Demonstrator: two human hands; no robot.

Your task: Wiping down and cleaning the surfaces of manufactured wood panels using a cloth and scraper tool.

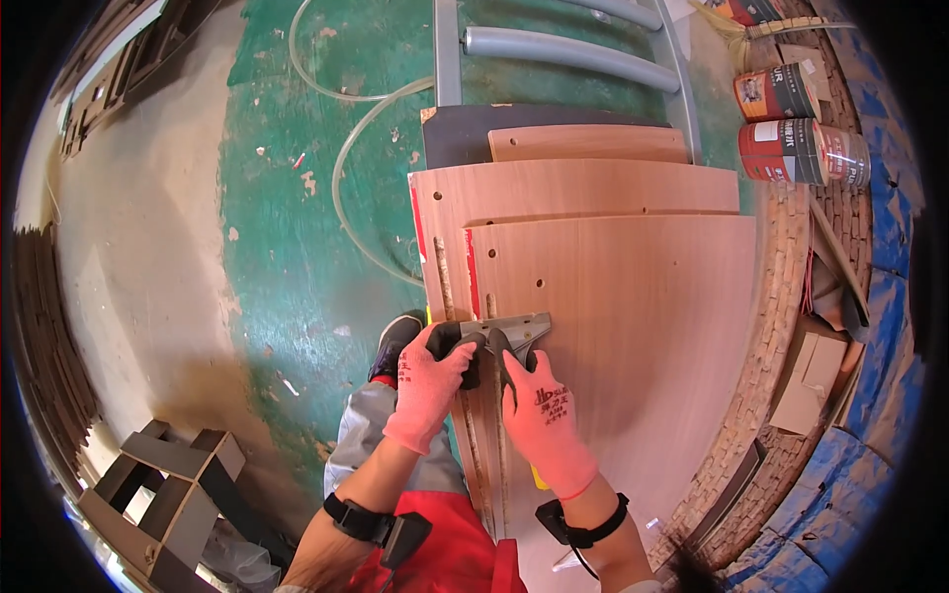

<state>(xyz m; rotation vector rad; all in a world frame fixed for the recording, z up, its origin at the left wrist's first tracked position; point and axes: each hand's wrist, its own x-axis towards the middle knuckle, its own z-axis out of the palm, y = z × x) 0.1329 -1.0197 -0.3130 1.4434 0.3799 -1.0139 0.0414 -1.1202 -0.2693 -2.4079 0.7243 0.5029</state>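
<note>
Both my hands wear pink gloves with black fingertips. Between them, over the top wooden panel (633,296), is a flat grey metal piece (529,325) with small holes or screws and a flared, wedge-like right end; its exact kind is unclear. My left hand (431,383) is closed round its left end, beside the panel's left edge. Closed fingers of my right hand (542,410) grip its near side. The panel has round holes near its left edge and a red strip (473,272) at the corner. My gloves hide part of the metal piece.
More wooden panels (573,186) lie stacked beneath, on a grey roller conveyor (568,57). A clear hose (341,183) curls on the green floor. Paint-type cans (781,148) and a cardboard box (809,381) stand right; a wooden frame (178,484) sits lower left.
</note>
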